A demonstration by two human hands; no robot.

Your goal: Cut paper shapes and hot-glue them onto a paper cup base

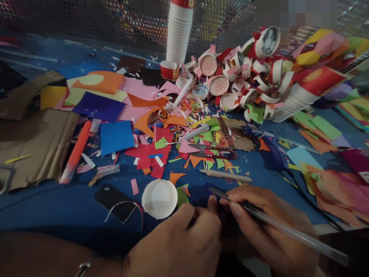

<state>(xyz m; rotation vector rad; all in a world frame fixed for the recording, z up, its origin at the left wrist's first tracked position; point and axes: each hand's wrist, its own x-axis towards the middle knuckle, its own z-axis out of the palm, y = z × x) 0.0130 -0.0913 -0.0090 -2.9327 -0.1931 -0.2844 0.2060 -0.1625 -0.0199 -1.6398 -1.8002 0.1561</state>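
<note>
My right hand (268, 215) holds a clear-barrelled pen (300, 236) in a writing grip, its tip pointing up and left. Close beside it, my left hand (178, 238) is closed with the fingers curled. Whatever lies between those fingers is hidden; a small dark purple bit (206, 186) shows just past the fingertips, near the pen tip. A shallow white paper cup piece (159, 199) rests on the blue table (184, 186) just beyond my left hand. Left of it lies a black phone-like slab (115, 203) with a thin white strip across it.
Thread snips (213, 152) and a grey-beige marker (226, 176) lie among paper scraps. A blue glue gun (271, 146) with a cord is at right. Cut cup pieces (219, 85) pile up behind, beside a tall cup stack (179, 36). Cardboard (34, 142) lies left.
</note>
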